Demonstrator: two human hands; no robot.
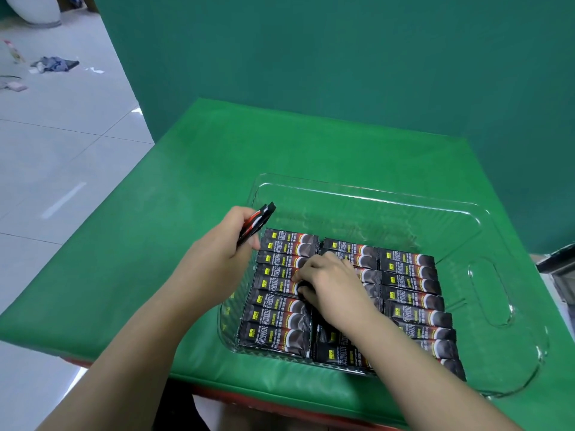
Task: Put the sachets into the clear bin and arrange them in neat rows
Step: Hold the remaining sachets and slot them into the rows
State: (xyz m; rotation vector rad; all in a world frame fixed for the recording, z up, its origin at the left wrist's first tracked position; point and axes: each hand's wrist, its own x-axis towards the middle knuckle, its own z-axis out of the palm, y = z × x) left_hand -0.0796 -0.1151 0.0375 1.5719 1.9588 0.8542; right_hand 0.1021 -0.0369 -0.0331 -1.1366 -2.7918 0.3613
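Both forearms enter from the near edge of the green tabletop (pixel 155 213) and converge on the clear bin (pixel 485 275), which sits toward the near right corner. Sachets (pixel 410 275), dark foil sticks with printed fronts, lie flat on the bin floor in three columns, long sides touching; the far strip of the floor holds none. Left hand (pixel 227 244), over the bin's left wall, grips a few spare sachets (pixel 256 223) in curled fingers, their ends fanning upward. Right hand (pixel 329 284), knuckles up, presses curled fingertips onto the seam between the left and middle columns; whether it pinches a sachet there cannot be told. Each sachet probably handles as light, thin, slightly flexible and slick, best pinched across its narrow width or nudged by an end. Loose neighbours may shift when one is pushed.
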